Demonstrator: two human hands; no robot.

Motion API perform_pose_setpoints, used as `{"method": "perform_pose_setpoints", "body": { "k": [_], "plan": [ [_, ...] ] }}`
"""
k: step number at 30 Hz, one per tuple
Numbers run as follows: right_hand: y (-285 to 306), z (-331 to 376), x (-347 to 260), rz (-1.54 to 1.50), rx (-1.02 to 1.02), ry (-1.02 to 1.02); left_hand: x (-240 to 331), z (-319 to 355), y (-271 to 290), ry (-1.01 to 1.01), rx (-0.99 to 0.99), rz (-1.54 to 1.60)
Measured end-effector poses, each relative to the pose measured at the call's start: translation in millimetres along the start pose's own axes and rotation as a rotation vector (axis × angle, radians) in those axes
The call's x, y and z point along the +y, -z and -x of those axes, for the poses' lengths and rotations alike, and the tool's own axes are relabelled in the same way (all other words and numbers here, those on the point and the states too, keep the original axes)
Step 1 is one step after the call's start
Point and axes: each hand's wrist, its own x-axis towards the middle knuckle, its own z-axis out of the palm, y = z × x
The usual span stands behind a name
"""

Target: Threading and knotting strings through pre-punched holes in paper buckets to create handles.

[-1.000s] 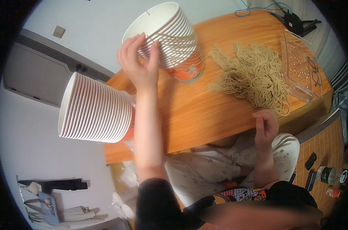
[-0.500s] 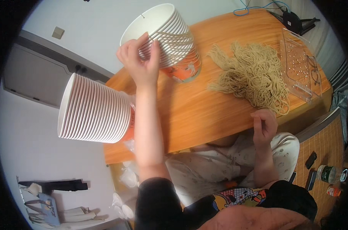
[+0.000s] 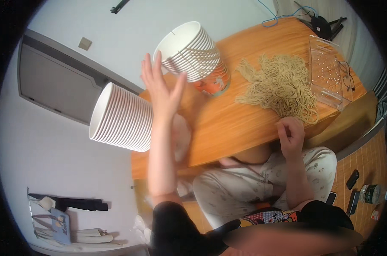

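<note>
My left hand [image 3: 161, 91] is raised with its fingers spread, just in front of a tall stack of nested paper buckets [image 3: 191, 57]. Nothing shows in it. Tan cord runs slantwise across the white rims of that stack, whose lower part is orange printed. A second stack of white-rimmed paper buckets [image 3: 123, 117] leans on the table's left side, partly behind my left forearm. My right hand [image 3: 291, 132] is curled closed at the table's near edge, beside a loose heap of tan cord [image 3: 283, 83]. Whatever its fingers hold is hidden.
The wooden table [image 3: 227, 132] carries a clear plastic tray [image 3: 327, 70] of small beads at right, with eyeglasses [image 3: 347, 77] by it. A black router [image 3: 323, 27] with a blue cable stands at the far right corner. A bottle [image 3: 370, 194] stands low at right.
My left hand has come off the corded bucket stack, its pinched fingers now spread apart. The right hand stays curled near the cord heap. The whole view has shifted slightly.
</note>
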Motion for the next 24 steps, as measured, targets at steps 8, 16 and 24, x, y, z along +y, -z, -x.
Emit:
{"method": "perform_pose_setpoints", "body": {
  "k": [8, 16, 24],
  "plan": [
    [6, 0, 0, -0.031, -0.023, -0.010, -5, -125, -4, 0.434, -0.571, 0.059],
    [19, 0, 6, -0.313, -0.082, -0.223, 10, -149, -30, 0.663, -0.895, 0.034],
    [41, -4, -8, -0.435, -0.127, -0.174, -1, -154, -38, 0.687, -0.917, 0.012]
  ]
}}
